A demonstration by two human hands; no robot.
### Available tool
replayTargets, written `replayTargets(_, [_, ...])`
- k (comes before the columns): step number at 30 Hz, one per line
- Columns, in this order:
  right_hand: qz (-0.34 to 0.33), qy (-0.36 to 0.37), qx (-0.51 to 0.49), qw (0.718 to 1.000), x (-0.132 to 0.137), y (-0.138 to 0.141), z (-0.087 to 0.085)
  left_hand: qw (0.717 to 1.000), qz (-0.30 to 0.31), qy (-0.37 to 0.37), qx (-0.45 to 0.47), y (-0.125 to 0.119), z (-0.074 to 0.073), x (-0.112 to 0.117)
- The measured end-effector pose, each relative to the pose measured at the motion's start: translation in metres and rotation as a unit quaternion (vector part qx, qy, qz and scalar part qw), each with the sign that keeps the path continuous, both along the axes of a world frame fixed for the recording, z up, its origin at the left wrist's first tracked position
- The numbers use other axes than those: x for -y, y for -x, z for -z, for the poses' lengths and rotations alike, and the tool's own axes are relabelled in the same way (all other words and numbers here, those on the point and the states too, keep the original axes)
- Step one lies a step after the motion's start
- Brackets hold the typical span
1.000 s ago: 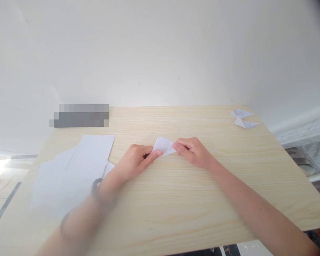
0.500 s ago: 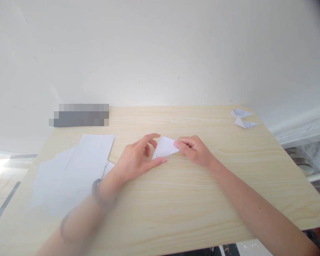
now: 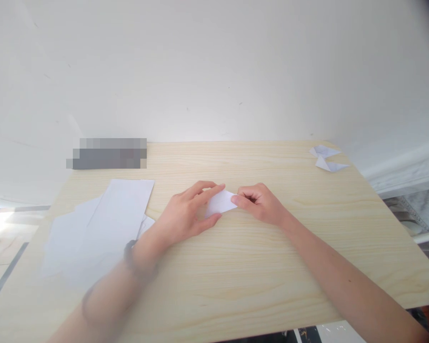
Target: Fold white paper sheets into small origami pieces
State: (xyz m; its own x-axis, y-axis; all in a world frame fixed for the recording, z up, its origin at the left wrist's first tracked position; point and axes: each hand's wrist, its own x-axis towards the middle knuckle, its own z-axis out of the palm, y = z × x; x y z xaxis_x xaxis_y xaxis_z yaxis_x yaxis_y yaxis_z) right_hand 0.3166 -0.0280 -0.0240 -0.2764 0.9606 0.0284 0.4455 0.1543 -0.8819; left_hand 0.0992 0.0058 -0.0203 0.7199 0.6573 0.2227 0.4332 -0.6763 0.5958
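A small folded piece of white paper (image 3: 219,203) is held between my two hands over the middle of the table. My left hand (image 3: 187,209) comes from the left, its thumb along the near edge of the paper and its fingers curved over the far edge. At the paper's right corner, my right hand (image 3: 259,204) pinches it between thumb and curled fingers. The left part of the paper is partly hidden behind the left fingers.
White paper sheets (image 3: 119,209) lie overlapping on the left of the wooden table (image 3: 243,271). Two folded white paper shapes (image 3: 326,151) sit at the far right corner. A blurred-out dark object (image 3: 107,155) stands at the back left, against the white wall.
The left fingers have moved right and closed in over the paper's far edge. The paper has turned slightly and shows less of its face. The right hand keeps its pinch.
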Motion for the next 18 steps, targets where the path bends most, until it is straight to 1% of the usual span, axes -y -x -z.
replayTargets(4, [-0.028, 0.022, -0.038, 0.999, 0.0008, -0.0016, 0.0021, 1.0, -0.001, 0.022, 0.012, -0.001, -0.0009, 0.0014])
replayTargets(10, [-0.032, 0.022, -0.024, 0.999, 0.0014, 0.0004, 0.0021, 0.997, -0.016, 0.073, 0.028, -0.0003, -0.0018, 0.0007])
replayTargets(18, [-0.051, 0.016, -0.02, 0.998, 0.0016, 0.0038, 0.0005, 0.997, -0.024, 0.076, 0.013, -0.001, -0.0032, 0.0017])
